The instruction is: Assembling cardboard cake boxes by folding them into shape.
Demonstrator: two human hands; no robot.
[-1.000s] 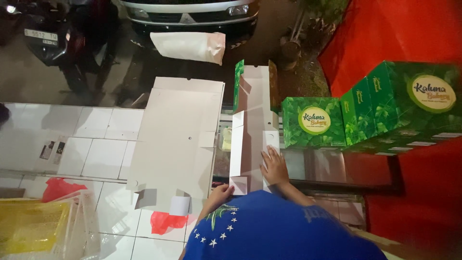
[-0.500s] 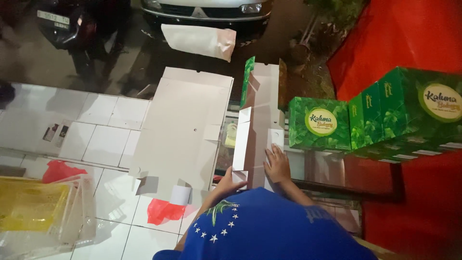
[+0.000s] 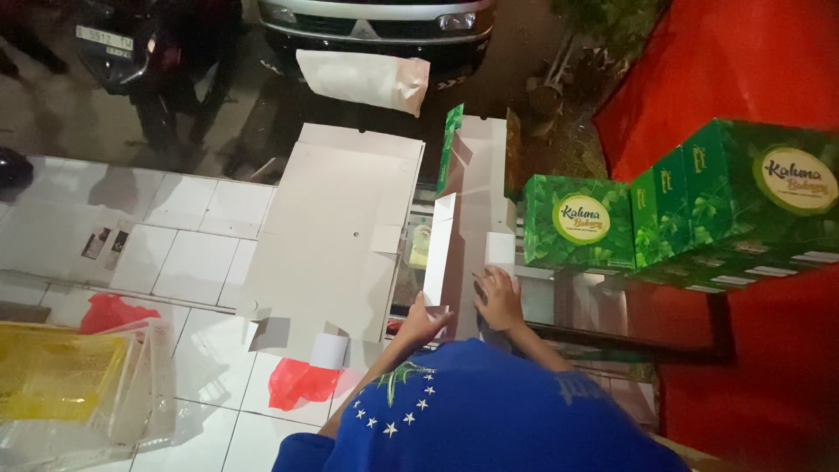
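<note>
A long cardboard box blank (image 3: 476, 197), white inside and green outside, lies half-folded in front of me. My left hand (image 3: 426, 316) pinches the near end of its raised left side wall (image 3: 437, 249). My right hand (image 3: 500, 297) lies flat on the box's bottom panel with its fingers spread, just below a small white flap (image 3: 500, 247). The green far end (image 3: 451, 149) of the box stands up. My blue star-printed shirt (image 3: 472, 415) hides my forearms and the box's near edge.
A stack of flat white box blanks (image 3: 336, 227) lies to the left on white floor tiles (image 3: 188, 245). Finished green boxes (image 3: 577, 223) are stacked at right beside red cloth (image 3: 717, 70). Yellow plastic (image 3: 52, 376) and red scraps (image 3: 297, 385) lie near left. A car (image 3: 376, 17) and a motorcycle (image 3: 131, 44) stand beyond.
My left hand has slid up and right to the near end of the side wall. My right hand stays on the panel. The view has shifted slightly.
</note>
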